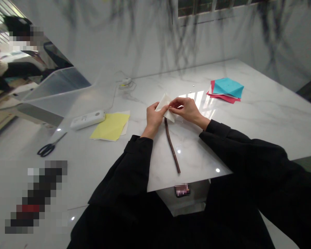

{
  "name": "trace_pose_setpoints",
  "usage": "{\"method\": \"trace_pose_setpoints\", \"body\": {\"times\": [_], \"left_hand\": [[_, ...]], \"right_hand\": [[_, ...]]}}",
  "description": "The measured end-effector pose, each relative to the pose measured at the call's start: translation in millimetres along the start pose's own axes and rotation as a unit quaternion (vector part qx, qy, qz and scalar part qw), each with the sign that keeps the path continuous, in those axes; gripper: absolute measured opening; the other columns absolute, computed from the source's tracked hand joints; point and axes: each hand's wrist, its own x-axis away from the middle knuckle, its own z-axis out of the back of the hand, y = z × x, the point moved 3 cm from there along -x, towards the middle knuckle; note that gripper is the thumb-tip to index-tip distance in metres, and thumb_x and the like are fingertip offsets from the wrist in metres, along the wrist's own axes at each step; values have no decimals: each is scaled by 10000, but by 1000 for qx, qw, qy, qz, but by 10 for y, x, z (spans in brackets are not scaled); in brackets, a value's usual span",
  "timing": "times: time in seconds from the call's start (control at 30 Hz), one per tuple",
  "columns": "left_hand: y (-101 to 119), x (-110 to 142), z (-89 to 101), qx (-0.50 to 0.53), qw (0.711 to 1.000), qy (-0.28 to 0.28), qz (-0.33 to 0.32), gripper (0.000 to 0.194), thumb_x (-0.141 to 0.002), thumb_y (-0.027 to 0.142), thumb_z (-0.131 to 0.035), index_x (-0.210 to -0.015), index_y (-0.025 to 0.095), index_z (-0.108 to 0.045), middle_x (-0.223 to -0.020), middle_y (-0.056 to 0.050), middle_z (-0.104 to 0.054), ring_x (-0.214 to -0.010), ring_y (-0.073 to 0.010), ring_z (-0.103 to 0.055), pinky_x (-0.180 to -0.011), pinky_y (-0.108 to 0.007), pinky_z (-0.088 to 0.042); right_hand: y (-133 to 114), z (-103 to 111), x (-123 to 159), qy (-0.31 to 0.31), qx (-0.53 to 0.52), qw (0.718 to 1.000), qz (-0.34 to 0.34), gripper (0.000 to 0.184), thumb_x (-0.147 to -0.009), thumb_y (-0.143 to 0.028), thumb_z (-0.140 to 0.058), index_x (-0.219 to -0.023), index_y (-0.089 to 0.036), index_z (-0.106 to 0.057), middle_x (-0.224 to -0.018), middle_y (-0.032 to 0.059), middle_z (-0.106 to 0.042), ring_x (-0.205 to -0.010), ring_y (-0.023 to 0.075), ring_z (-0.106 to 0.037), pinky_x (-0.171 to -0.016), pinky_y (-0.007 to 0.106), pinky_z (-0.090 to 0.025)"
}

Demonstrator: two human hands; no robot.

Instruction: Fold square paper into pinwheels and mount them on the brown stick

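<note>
A folded piece of cream-white paper [163, 100] is held up off the table between my two hands. My left hand [154, 116] grips its left side, thumb on the near face. The fingers of my right hand [186, 108] pinch at the paper's right edge; whether they hold anything besides paper is too small to tell. Below the paper a thin, slightly bent brown stick [172, 145] lies on the white marbled table [209, 152], its far end hidden close under the paper.
Yellow paper [111, 126] on a white sheet and a white oblong device [88, 119] lie left. Further left are black-handled scissors [47, 149]. Blue paper [228, 88] tops red sheets at right. A clear plastic panel [59, 90] stands at left; another person is beyond it.
</note>
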Motion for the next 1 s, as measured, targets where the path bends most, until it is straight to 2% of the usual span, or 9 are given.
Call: {"method": "trace_pose_setpoints", "body": {"times": [0.2,0.47,0.6,0.67,0.77,0.87,1.0], "left_hand": [[-32,-7,3,10,1000,3,12,354,-708,421,-855,-927,156,-771,-857,-69,-726,-740,-194,-653,-640,-277,-532],[-8,4,4,-11,1000,7,-1,280,-727,386,-824,-897,173,-760,-809,-49,-701,-759,-202,-648,-651,-276,-542],[-15,8,10,-18,1000,13,-2,260,-733,370,-828,-884,176,-745,-814,-55,-698,-800,-220,-661,-664,-289,-552],[-25,5,23,-12,1000,22,5,265,-739,376,-833,-886,179,-735,-812,-57,-694,-808,-221,-660,-654,-288,-554],[-39,-8,54,-1,998,50,22,303,-764,426,-826,-901,179,-718,-815,-56,-683,-774,-200,-642,-626,-278,-549],[-34,-21,75,19,997,73,35,356,-792,484,-806,-948,180,-705,-853,-63,-683,-765,-189,-630,-625,-282,-552],[8,-5,59,44,994,76,58,359,-820,491,-770,-996,191,-685,-920,-78,-690,-794,-197,-642,-650,-306,-569]], "right_hand": [[25,11,-6,-3,10,1000,-11,281,-825,-453,-815,-925,-191,-810,-844,57,-788,-783,200,-738,-796,368,-644],[16,16,1,-16,13,1000,-14,302,-814,-482,-816,-857,-186,-777,-819,58,-781,-753,194,-718,-747,353,-626],[30,27,-18,-20,13,1000,-15,252,-817,-438,-810,-863,-192,-783,-824,55,-788,-756,200,-724,-743,346,-605],[52,83,-42,-1,24,1000,-10,211,-823,-400,-804,-865,-193,-790,-831,53,-792,-755,200,-726,-752,347,-594],[160,245,-96,45,78,996,-15,135,-822,-325,-799,-853,-194,-795,-822,54,-791,-749,208,-724,-776,366,-581],[346,417,-160,61,170,983,-30,63,-811,-208,-765,-852,-189,-810,-822,68,-792,-769,233,-724,-814,398,-572],[555,540,-221,62,297,952,-44,208,-825,-110,-655,-896,-182,-836,-888,106,-803,-837,279,-725,-883,451,-559]]}}
